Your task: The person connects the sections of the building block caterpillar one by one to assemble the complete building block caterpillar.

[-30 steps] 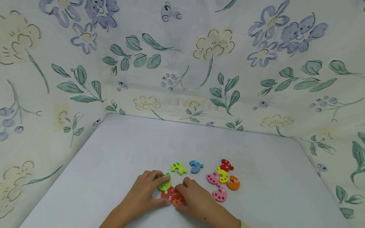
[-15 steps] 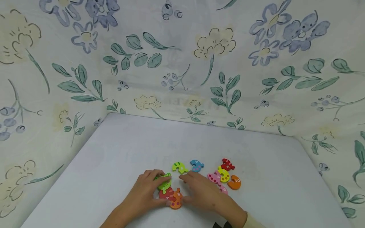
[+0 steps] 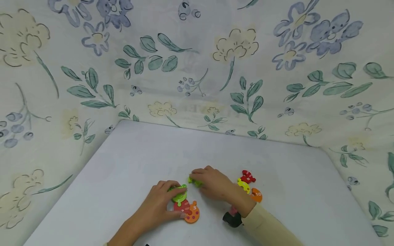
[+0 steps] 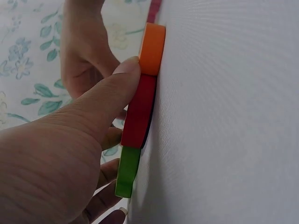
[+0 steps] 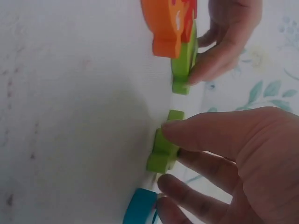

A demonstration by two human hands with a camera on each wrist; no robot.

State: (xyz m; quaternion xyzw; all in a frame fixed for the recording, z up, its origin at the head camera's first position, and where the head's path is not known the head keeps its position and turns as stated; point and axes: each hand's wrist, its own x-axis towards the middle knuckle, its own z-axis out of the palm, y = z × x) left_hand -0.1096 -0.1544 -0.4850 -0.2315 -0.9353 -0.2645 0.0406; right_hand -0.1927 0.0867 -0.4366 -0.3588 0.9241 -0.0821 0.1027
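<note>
My left hand (image 3: 157, 206) holds a joined row of flat puzzle pieces on the white table. Its fingers lie over the green piece with a face (image 3: 179, 197), and its thumb is at the seam of the red piece marked 2 (image 3: 181, 206) and the orange piece marked 3 (image 3: 192, 215). To the right, my right hand (image 3: 215, 182) pinches a loose green striped piece (image 5: 161, 156), mostly covered by the fingers in the head view. In the right wrist view a blue piece (image 5: 138, 206) lies beside these fingertips; my hand hides it from the head camera.
Beyond my right wrist lie a red piece (image 3: 247, 177), a yellow piece (image 3: 244, 186) and an orange piece marked 10 (image 3: 257, 194). Pink pieces are mostly hidden under the forearm. Flower-patterned cloth (image 3: 197, 75) rises behind the white table (image 3: 172, 153) and at both sides.
My right hand has let go of the orange piece marked 3, moved up and away, and taken hold of the green striped piece. My left hand stays on the joined row.
</note>
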